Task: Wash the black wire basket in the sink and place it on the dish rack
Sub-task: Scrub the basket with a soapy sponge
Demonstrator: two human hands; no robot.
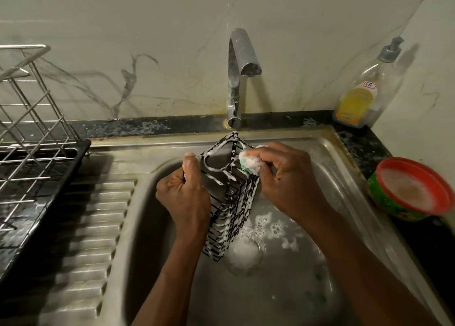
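With our left hand (183, 197) gripping the foam-slick black wire basket (229, 197) over the sink (344, 178) and our right hand (290, 178) pinching the sponge (250, 164) against its rim, suds could loosen our grip and drop it between our hands.

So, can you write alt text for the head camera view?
Over a steel sink, a person's left hand grips a soapy black wire basket while the right hand rubs a foamy sponge on its rim. A dish rack stands to the left.
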